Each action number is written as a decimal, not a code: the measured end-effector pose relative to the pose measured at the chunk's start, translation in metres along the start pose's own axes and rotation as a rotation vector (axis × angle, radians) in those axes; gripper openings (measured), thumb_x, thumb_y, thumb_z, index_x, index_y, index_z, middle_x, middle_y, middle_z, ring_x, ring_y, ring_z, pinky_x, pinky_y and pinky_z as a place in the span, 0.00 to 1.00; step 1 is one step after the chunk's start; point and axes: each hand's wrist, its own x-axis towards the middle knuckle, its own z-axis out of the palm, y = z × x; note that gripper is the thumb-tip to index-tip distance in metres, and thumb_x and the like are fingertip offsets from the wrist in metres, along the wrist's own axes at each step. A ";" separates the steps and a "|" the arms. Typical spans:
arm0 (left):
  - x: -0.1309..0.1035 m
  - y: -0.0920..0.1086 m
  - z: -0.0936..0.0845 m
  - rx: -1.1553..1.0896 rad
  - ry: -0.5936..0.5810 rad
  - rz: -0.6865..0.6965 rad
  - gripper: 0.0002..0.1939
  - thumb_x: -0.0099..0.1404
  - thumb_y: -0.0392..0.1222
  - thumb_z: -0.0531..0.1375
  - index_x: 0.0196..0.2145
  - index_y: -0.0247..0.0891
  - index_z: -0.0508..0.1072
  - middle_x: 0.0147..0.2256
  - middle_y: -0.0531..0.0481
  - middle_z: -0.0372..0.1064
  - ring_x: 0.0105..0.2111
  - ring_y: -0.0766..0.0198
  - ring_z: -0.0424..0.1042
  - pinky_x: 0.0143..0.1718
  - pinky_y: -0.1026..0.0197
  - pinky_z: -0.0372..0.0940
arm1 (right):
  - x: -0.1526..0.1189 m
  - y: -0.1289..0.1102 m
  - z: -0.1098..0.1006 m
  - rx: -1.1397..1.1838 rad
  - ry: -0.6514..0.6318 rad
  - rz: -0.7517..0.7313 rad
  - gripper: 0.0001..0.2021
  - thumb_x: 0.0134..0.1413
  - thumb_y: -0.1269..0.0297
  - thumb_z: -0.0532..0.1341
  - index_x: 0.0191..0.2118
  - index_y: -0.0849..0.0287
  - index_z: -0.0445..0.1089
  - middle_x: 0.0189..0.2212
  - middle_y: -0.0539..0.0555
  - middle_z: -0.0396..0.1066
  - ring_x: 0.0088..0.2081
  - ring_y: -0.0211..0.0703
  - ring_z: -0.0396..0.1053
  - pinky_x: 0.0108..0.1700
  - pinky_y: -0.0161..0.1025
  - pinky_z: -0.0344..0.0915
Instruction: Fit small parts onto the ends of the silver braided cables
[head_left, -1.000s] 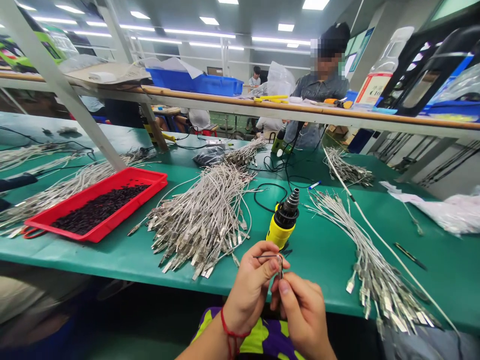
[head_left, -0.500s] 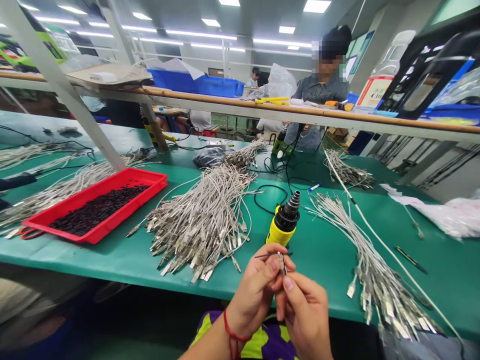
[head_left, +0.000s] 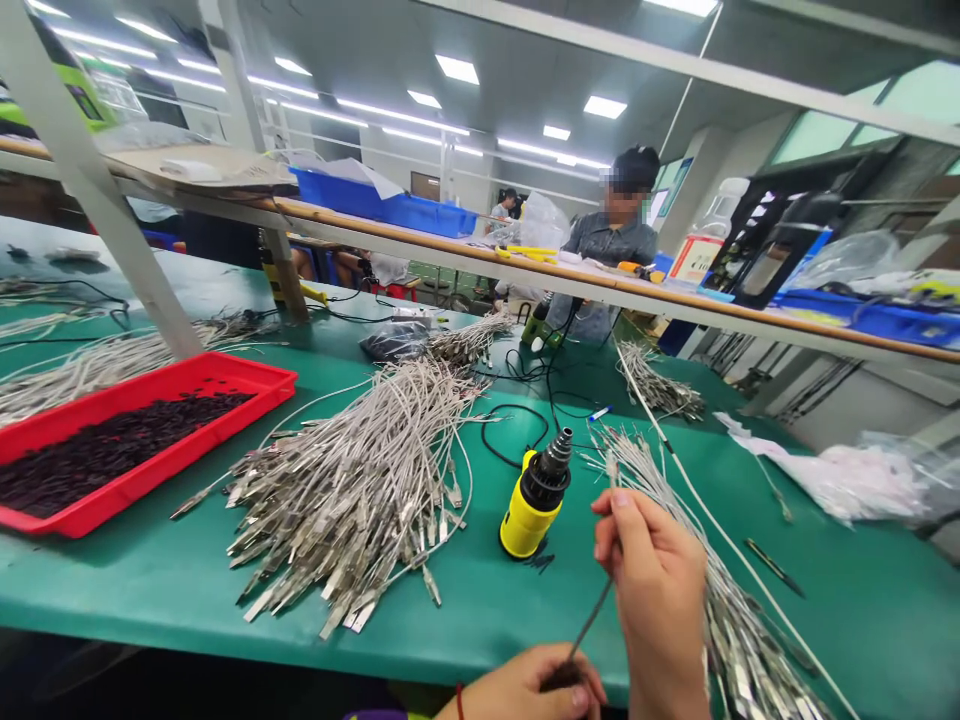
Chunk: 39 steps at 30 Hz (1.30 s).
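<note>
A thin grey cable with a silvery metal tip (head_left: 591, 618) runs slantwise between two bare hands above the front edge of a green tabletop (head_left: 457, 645). The right hand's (head_left: 660, 575) thumb and fingers pinch it just below the tip; the left hand (head_left: 536, 685), lower down, curls closed around it. Behind them, a yellow-and-black heat gun (head_left: 531, 510) stands nozzle up, beside a heap of pale, metal-plugged cables (head_left: 360, 490).

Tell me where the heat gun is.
In the head view, the heat gun stands on the table, just right of centre, between a cable pile and the right hand.
</note>
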 end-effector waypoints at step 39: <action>-0.002 0.001 -0.028 0.106 -0.010 -0.176 0.36 0.57 0.75 0.63 0.43 0.37 0.79 0.27 0.54 0.61 0.25 0.68 0.53 0.31 0.61 0.49 | 0.032 0.018 0.031 -0.069 -0.095 0.088 0.20 0.66 0.47 0.60 0.31 0.58 0.72 0.17 0.46 0.62 0.21 0.37 0.56 0.23 0.35 0.50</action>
